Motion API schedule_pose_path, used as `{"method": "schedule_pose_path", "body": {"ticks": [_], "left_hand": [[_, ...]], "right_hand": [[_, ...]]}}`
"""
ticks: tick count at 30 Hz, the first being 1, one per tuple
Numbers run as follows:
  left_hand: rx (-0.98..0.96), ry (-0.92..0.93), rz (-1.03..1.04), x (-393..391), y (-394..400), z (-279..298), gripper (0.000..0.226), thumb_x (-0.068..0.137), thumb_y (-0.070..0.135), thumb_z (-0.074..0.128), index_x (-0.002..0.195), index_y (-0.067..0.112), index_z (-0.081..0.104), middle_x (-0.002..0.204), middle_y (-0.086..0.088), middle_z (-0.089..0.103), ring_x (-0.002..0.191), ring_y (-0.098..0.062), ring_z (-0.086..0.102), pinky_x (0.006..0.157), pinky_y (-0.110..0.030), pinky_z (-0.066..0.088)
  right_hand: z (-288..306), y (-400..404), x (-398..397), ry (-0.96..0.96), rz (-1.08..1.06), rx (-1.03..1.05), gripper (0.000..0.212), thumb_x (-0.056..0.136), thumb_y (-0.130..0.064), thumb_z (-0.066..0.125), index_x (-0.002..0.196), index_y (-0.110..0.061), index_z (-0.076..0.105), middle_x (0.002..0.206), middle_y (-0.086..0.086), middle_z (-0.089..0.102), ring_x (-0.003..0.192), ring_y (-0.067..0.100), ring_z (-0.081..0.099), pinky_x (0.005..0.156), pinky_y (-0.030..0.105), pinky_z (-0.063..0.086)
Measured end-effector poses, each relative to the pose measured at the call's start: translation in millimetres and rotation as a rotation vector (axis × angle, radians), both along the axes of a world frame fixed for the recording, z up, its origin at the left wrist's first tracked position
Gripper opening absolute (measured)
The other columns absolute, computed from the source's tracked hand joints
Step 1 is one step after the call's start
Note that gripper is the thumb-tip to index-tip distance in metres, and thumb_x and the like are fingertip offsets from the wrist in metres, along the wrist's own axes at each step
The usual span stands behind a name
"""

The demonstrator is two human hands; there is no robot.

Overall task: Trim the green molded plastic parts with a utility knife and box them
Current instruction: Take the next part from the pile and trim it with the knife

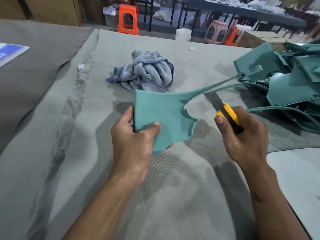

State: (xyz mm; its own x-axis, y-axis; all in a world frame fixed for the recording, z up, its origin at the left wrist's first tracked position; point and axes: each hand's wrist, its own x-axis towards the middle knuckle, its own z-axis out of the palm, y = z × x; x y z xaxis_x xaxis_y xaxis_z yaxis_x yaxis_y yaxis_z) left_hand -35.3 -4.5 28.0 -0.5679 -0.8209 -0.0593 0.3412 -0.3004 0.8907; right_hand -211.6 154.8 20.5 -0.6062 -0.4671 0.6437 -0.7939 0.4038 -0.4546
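My left hand [134,141] grips a green molded plastic part [159,111] by its lower left corner, thumb on top, holding it above the table. A thin green strip [216,87] runs from the part's upper right corner toward the pile. My right hand [245,135] grips a yellow utility knife [226,115]; its extended blade [212,98] points up and left, close under that strip. A pile of green molded parts [285,80] with long curved strips lies at the right.
A crumpled blue-grey cloth [145,71] lies behind the part on the grey felt-covered table [69,153]. A pale rounded surface [297,170] sits at the lower right. Orange stool [128,19], pink stool [216,32] and a cardboard box [254,38] stand beyond the table's far edge.
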Motion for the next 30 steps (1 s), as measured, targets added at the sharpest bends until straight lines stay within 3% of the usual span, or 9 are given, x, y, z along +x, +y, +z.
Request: {"method": "schedule_pose_path", "body": {"ticks": [2,5,8,13,17,20,24,27,30], "left_hand": [[0.033,-0.018,-0.072,0,-2,2,0.054,0.083,-0.016,0.065,0.116,0.025,0.073,0.097,-0.006,0.078,0.078,-0.029,0.074,0.055,-0.05,0.059],[0.068,-0.015,-0.171,3,-9,3,0.071,0.082,-0.015,0.067,0.134,0.032,0.066,0.109,-0.004,0.077,0.092,-0.034,0.074,0.061,-0.055,0.061],[0.04,-0.019,-0.221,4,-9,3,0.074,0.081,-0.015,0.068,0.137,0.032,0.062,0.112,-0.002,0.077,0.101,-0.035,0.074,0.07,-0.063,0.06],[0.034,0.013,-0.245,5,-8,2,0.053,0.084,-0.002,0.066,0.128,0.026,0.069,0.107,-0.002,0.078,0.09,-0.025,0.075,0.068,-0.037,0.062],[0.173,0.192,-0.286,5,-8,-2,0.03,0.079,0.012,0.064,0.108,0.013,0.071,0.11,-0.012,0.076,0.097,-0.032,0.075,0.081,-0.042,0.063],[0.002,0.101,-0.193,-1,2,-3,0.023,0.081,0.012,0.07,0.104,0.012,0.074,0.109,-0.012,0.077,0.103,-0.031,0.074,0.092,-0.048,0.06],[-0.021,0.1,0.041,-6,5,-3,0.019,0.086,0.0,0.073,0.093,0.018,0.077,0.1,-0.004,0.079,0.095,-0.027,0.076,0.082,-0.049,0.061],[0.022,0.141,0.208,-2,-9,1,0.018,0.074,0.002,0.074,0.085,0.016,0.078,0.092,-0.005,0.079,0.087,-0.027,0.077,0.07,-0.047,0.062],[0.049,0.155,0.313,2,-21,5,0.024,0.075,-0.006,0.075,0.088,0.013,0.075,0.088,-0.004,0.078,0.081,-0.025,0.075,0.063,-0.044,0.061]], "right_hand": [[-1,1,-3,-0.094,0.117,-0.108,0.035,0.099,-0.055,0.061,0.094,-0.021,0.066,0.061,-0.003,0.046,0.052,0.014,0.043,0.051,0.035,0.036],[-1,-11,5,-0.356,0.316,-0.265,0.052,0.098,-0.055,0.066,0.083,-0.006,0.062,0.063,0.007,0.046,0.053,0.031,0.042,0.046,0.049,0.04],[-4,-22,16,-0.634,0.359,-0.275,0.05,0.085,-0.06,0.078,0.078,-0.011,0.07,0.054,0.005,0.047,0.045,0.023,0.041,0.042,0.034,0.037],[-9,-40,30,-0.908,0.311,-0.383,0.021,0.075,-0.036,0.082,0.064,-0.02,0.073,0.048,-0.002,0.042,0.037,0.015,0.033,0.041,0.022,0.03],[-8,-53,40,-1.034,0.2,-0.59,0.035,0.08,-0.028,0.077,0.051,-0.023,0.057,0.051,-0.002,0.038,0.04,0.016,0.034,0.042,0.023,0.03],[-10,-60,50,-1.038,0.213,-0.566,0.035,0.08,-0.029,0.075,0.051,-0.025,0.056,0.05,-0.003,0.037,0.041,0.015,0.033,0.042,0.023,0.03],[-7,-57,58,-1.022,0.455,-0.427,0.039,0.086,-0.048,0.079,0.064,-0.022,0.061,0.054,0.002,0.037,0.043,0.017,0.033,0.043,0.023,0.031],[-2,-42,54,-0.615,0.491,-0.135,0.073,0.093,-0.073,0.059,0.08,-0.001,0.059,0.058,0.007,0.042,0.049,0.025,0.039,0.045,0.037,0.035],[-1,-32,44,-0.351,0.427,0.058,0.056,0.102,-0.07,0.042,0.092,-0.019,0.063,0.064,0.002,0.048,0.053,0.013,0.044,0.05,0.036,0.036]]}}
